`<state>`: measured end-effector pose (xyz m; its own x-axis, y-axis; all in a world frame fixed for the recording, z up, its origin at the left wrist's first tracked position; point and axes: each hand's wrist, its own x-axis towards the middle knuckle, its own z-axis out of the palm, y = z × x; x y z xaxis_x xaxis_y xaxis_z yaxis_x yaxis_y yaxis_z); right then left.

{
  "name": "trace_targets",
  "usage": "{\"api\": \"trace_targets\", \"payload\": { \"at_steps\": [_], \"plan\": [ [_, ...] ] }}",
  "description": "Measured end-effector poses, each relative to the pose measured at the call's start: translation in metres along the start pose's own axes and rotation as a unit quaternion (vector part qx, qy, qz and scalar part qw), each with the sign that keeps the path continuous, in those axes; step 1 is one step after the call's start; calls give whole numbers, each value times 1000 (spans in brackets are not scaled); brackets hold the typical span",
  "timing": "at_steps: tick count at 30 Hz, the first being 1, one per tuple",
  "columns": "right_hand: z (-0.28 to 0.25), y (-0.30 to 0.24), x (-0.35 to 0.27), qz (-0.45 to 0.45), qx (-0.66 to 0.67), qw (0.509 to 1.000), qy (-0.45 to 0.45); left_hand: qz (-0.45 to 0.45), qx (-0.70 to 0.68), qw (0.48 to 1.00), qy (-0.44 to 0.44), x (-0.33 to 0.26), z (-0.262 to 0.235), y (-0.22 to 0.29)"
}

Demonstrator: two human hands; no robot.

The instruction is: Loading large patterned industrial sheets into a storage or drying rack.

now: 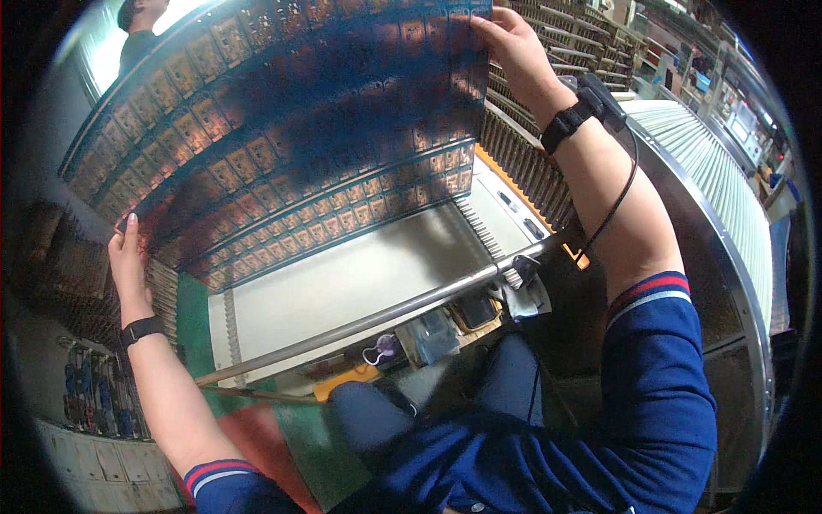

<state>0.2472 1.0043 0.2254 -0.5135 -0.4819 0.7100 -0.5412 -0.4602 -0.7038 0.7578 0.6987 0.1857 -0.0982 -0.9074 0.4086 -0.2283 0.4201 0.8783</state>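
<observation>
A large circuit board panel (330, 128), dark blue with rows of copper-coloured rectangles, is held up in front of me, tilted. My left hand (128, 261) pinches its lower left edge, the thumb showing on the near face. At the upper right edge, my right hand (518, 56) grips the panel between thumb and fingers. Below it lies the white base (342, 278) of a slotted rack, with a row of pegs (479, 230) along each side. The panel's lower edge is above or against this base; I cannot tell if they touch.
A metal bar (360, 324) crosses the rack's near side. Under it are a purple item (384, 349) and small trays (432, 336). Slotted racks (556, 51) stand behind on the right, beside a metal-edged machine (728, 214) with white slats. Another person (141, 26) stands at the far left.
</observation>
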Motion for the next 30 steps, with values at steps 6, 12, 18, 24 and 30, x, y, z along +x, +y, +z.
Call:
{"api": "trace_targets", "payload": {
  "at_steps": [6,12,18,24,30],
  "plan": [
    [14,-5,-5,11,-39,999,-7,38,10,999,3,9,-12,-16],
    [-2,-2,1,20,-111,994,18,92,53,994,37,24,-15,-34],
    [-10,15,0,156,-192,968,-43,48,193,977,75,0,-6,-8],
    [18,-42,15,-270,-419,849,177,54,129,990,21,9,-17,-12],
    [146,-138,19,-501,-494,707,72,70,134,982,114,14,-10,-27]
  ]
}}
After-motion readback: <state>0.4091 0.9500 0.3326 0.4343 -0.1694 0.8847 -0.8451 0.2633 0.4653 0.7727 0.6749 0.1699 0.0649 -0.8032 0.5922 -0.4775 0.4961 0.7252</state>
